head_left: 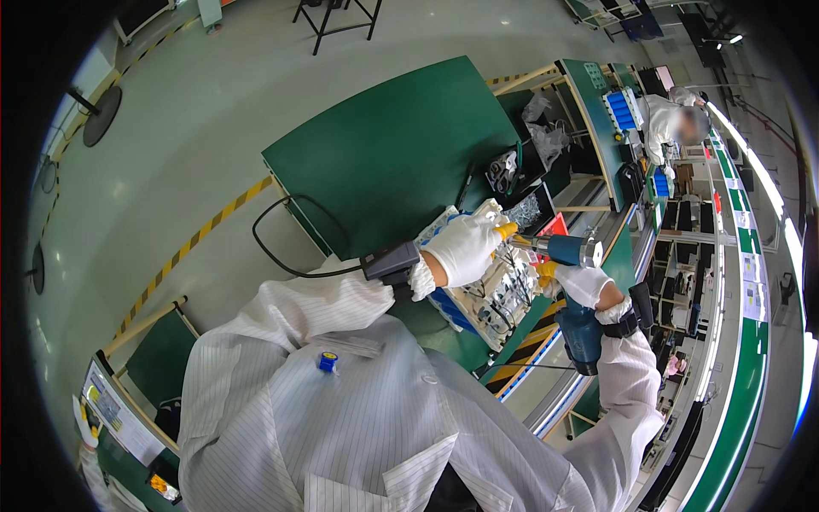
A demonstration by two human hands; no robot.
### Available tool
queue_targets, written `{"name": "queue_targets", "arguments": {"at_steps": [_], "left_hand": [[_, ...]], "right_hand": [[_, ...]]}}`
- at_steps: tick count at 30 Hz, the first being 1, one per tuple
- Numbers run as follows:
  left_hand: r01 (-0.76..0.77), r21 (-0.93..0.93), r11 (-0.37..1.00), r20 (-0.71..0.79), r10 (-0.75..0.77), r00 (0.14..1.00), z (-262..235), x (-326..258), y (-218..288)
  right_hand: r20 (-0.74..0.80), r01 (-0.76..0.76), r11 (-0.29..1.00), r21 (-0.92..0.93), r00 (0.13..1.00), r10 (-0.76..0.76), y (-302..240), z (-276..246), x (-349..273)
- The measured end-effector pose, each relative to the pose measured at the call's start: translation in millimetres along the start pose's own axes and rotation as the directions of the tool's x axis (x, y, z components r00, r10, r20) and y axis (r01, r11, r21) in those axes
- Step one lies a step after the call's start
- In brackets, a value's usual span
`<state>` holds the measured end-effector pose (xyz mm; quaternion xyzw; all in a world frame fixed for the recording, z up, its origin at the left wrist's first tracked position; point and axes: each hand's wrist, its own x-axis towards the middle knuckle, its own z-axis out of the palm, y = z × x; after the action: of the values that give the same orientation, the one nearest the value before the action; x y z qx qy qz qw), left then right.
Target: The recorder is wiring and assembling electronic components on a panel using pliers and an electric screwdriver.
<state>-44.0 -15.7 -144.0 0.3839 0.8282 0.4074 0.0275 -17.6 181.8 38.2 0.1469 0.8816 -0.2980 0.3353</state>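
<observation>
My right hand (582,283), in a white glove with yellow fingertips, is wrapped round the grip of a blue-teal cordless power screwdriver (567,249). The tool lies nearly level, its bit end towards my left hand. My left hand (465,249), gloved the same way, reaches over a white assembly (503,299) with dark wires and small fittings. Its fingers are bent together close to the bit; whatever they pinch is too small to make out. Blue parts show along the assembly's left edge.
A green table (392,136) spreads ahead. Beyond the assembly are black bins (533,209) with bagged parts and a red bin (556,225). A conveyor rail (546,410) with striped tape runs at the right. A co-worker (670,128) is at the far right. A black cable (256,235) loops left.
</observation>
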Motion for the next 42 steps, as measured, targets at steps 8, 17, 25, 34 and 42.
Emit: {"name": "queue_targets", "arguments": {"at_steps": [8, 17, 25, 34, 42], "left_hand": [[0.041, -0.136, 0.99, -0.142, -0.06, 0.988, 2, -2, 0], [0.116, -0.111, 0.987, -0.347, -0.148, 0.926, 8, -3, -3], [0.202, -0.096, 0.975, -0.151, -0.215, 0.965, 0, 1, 2], [0.011, 0.137, 0.991, -0.248, 0.024, 0.969, -3, 21, -6], [-0.361, 0.397, 0.844, 0.237, 0.286, 0.929, -3, 67, -19]], "right_hand": [[0.001, 0.046, 0.992, -0.119, 0.999, -0.046, -1, -4, 0], [0.053, 0.235, 0.901, -0.364, 0.971, -0.232, 6, -8, 15], [0.036, -0.078, 0.961, -0.263, 0.995, 0.091, -4, 2, 41], [-0.234, 0.06, 0.987, 0.15, 0.972, -0.024, 109, -17, 40], [-0.734, 0.202, 0.839, 0.505, 0.612, 0.295, 280, 18, 95]]}}
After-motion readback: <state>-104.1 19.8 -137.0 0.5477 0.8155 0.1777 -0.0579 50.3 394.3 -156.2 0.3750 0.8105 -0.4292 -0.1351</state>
